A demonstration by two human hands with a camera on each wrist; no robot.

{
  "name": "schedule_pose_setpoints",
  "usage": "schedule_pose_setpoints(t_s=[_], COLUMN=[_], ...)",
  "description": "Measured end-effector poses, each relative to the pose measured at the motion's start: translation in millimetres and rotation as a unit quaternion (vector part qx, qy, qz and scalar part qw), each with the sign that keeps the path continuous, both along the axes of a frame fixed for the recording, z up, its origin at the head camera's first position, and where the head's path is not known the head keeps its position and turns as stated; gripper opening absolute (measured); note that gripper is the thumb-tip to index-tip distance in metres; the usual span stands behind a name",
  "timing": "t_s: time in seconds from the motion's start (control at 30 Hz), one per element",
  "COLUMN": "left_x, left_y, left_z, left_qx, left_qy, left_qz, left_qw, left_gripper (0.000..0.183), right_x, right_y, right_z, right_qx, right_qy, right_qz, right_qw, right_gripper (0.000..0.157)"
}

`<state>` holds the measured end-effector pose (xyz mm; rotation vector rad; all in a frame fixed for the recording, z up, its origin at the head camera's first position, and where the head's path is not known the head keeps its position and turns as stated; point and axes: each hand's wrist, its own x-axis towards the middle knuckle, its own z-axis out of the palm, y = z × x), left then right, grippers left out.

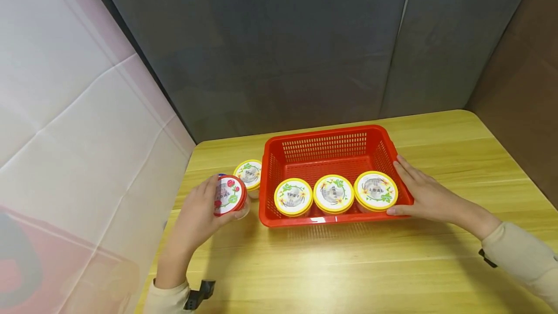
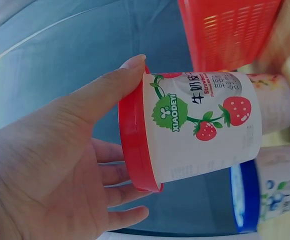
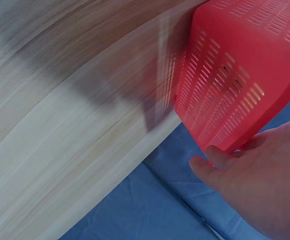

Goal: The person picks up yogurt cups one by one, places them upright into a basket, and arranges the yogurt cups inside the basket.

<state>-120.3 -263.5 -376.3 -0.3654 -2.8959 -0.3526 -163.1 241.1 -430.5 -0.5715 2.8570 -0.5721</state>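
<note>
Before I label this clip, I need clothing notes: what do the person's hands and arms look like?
The left hand and right hand are ungloved. Beige sleeves reach the wrists. A black band with a small block sits at the left wrist; a small black piece shows beneath the right.

On the tabletop (image 1: 348,265), a basket (image 1: 324,133) is holding three tubs (image 1: 333,194) in a row along its near side, while a fourth tub (image 1: 249,172) is standing just left of it and, farther left, the left hand (image 1: 196,217) is holding a strawberry tub (image 1: 228,195) before a blueberry tub (image 2: 280,197).
</note>
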Motion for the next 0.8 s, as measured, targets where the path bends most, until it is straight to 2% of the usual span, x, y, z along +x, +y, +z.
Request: schedule_pose_setpoints(t_s=[0.13,0.33,0.57,0.8], left_x=[0.2,-0.4,-2.3,-10.5], left_y=[0,2,3,3], left_z=[12.2,23.9,26.0,27.6], left_qx=[-0.001,0.002,-0.003,0.001], left_qy=[0.004,-0.006,-0.02,-0.017], left_qz=[-0.01,-0.005,0.003,-0.003], left_qw=[0.9999,1.0,0.9998,0.9999], left_gripper=[0.099,0.101,0.104,0.102], right_x=[-0.2,0.3,-0.2,-0.2], right_y=[0,1,1,0], right_z=[0.1,-0.2,-0.4,-0.5], right_qx=[0.0,-0.004,-0.006,-0.006], right_qy=[0.0,0.001,0.005,0.005], right_qz=[0.0,0.001,0.005,0.003], right_qw=[1.0,1.0,1.0,1.0], right_gripper=[0.127,0.127,0.127,0.127])
